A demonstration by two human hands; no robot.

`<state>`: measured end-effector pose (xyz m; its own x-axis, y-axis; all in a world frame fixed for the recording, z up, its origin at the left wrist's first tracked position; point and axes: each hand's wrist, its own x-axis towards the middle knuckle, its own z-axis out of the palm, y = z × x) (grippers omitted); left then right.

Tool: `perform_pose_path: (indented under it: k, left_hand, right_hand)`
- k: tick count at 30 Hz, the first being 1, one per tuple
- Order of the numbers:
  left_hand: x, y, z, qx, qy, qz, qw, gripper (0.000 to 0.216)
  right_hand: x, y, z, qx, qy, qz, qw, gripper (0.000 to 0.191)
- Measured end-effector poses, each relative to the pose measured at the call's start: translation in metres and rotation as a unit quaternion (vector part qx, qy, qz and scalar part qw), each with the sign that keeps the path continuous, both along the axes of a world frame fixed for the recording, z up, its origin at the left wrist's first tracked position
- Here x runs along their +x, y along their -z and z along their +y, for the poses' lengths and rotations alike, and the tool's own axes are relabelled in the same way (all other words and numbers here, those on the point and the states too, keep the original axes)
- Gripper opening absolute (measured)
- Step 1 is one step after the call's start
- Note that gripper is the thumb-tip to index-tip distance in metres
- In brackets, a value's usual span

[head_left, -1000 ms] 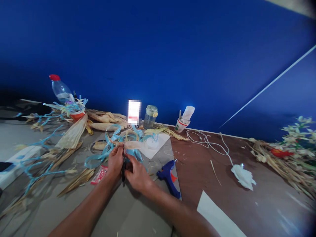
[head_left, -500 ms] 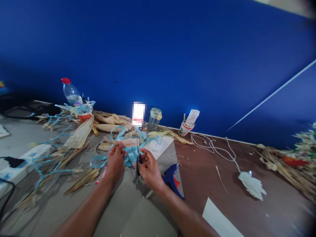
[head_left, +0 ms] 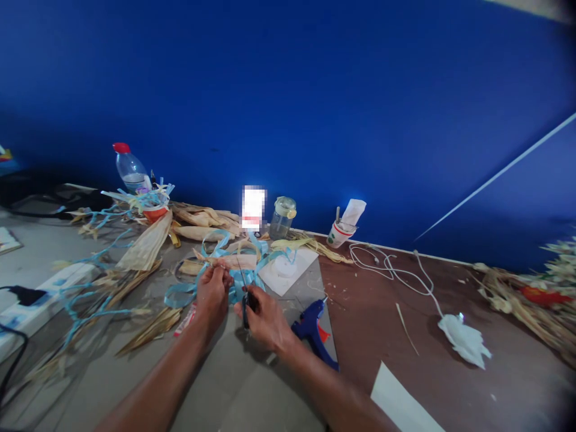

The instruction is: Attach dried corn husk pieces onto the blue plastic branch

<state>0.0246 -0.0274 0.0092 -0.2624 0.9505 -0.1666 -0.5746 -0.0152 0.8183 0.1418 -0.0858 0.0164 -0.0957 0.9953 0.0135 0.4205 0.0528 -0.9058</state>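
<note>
While the left hand (head_left: 212, 295), near the lower centre of the frame, pinches its fingertips together on a pale husk strip (head_left: 234, 261), the right hand (head_left: 266, 319) just beside it has its fingers wrapped around the dark handles of scissors (head_left: 245, 311). Their blades point up the frame, across the strip. Blue ribbon (head_left: 237, 290) lies in loops behind the hands. Right of centre, a blue glue gun (head_left: 311, 326) lies near the right wrist; a clear jar (head_left: 281, 225) stands farther up, against the blue wall (head_left: 288, 108).

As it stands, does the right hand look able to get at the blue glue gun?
Probably yes: the blue glue gun lies close to the right hand, with nothing seen on it, though the scissors held there would likely need setting down.
</note>
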Motion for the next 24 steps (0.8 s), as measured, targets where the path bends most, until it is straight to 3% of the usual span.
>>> perform_pose_path:
  k: [10,20,24]
  left_hand:
    - [0.0067,0.0033,-0.0081,-0.01,0.05,0.038,0.998,0.028]
    - [0.0085,-0.0006,-0.0092,-0.011,0.041,0.02,0.999,0.027]
    - [0.0091,-0.0004,-0.0088,-0.02,0.032,0.019,0.999,0.026]
  right_hand:
    - [0.0015,-0.0033,0.0026,0.017,0.006,0.041,0.999,0.028]
    - [-0.0017,0.0037,0.0023,0.012,0.012,0.064,0.998,0.031]
    - [-0.0023,0.0047,0.0003,0.027,-0.005,0.048,0.998,0.023]
